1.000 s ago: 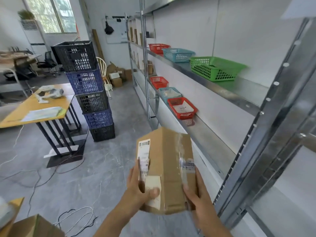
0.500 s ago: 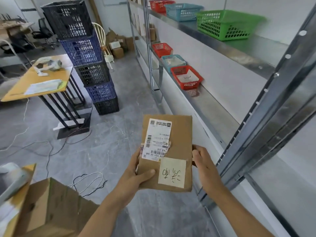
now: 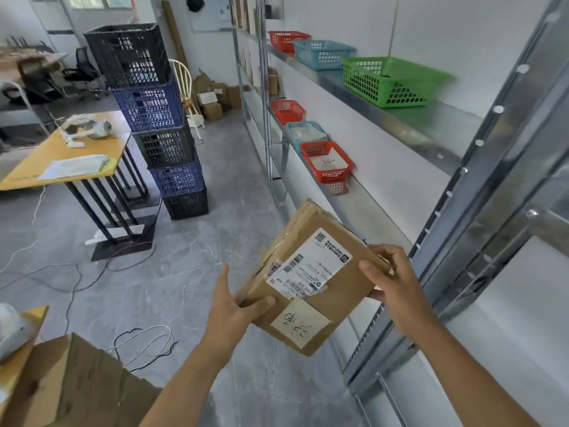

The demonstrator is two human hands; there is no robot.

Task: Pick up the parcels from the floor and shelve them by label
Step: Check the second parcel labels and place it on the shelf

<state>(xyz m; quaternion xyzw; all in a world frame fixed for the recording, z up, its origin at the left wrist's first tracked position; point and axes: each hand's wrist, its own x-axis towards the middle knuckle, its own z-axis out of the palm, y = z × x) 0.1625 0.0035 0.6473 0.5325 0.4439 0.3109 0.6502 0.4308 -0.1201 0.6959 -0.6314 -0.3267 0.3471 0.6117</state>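
I hold a brown cardboard parcel (image 3: 326,291) in front of me, tilted with its far end toward the shelf. A white shipping label and a cream handwritten note face up on it. My left hand (image 3: 234,306) grips its near left corner, thumb on top. My right hand (image 3: 391,278) clasps its right edge. The metal shelf (image 3: 363,201) runs along the right wall just beyond the parcel, carrying red (image 3: 327,161), blue (image 3: 304,134) and red (image 3: 288,110) baskets. On the upper shelf stand a green basket (image 3: 388,81), a blue one (image 3: 321,53) and a red one (image 3: 286,40).
A shelf upright (image 3: 480,211) stands just right of my right hand. A stack of black and blue crates (image 3: 154,118) rises mid-floor beside a yellow table (image 3: 61,155). Cables (image 3: 144,340) lie on the grey floor. An open cardboard box (image 3: 70,386) sits at bottom left.
The parcel was turned label-up, then swung clockwise and moved right toward the lower shelf. My right hand shifted from under it to its right edge. My view dropped, then rose a little.
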